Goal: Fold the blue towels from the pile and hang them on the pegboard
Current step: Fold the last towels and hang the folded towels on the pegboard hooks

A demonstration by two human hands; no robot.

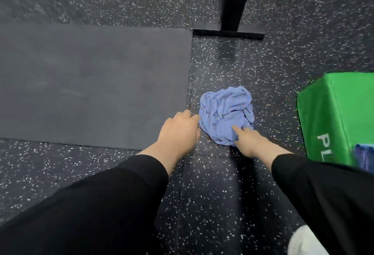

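I see the blue towel crumpled on the speckled floor, between the grey mat and the green box. My left hand touches its left edge, grip state: cannot tell. My right hand is at its near edge, fingers tucked in the cloth, grip unclear too

Grey mat on speckled floor, black post w/ base, green box at right.
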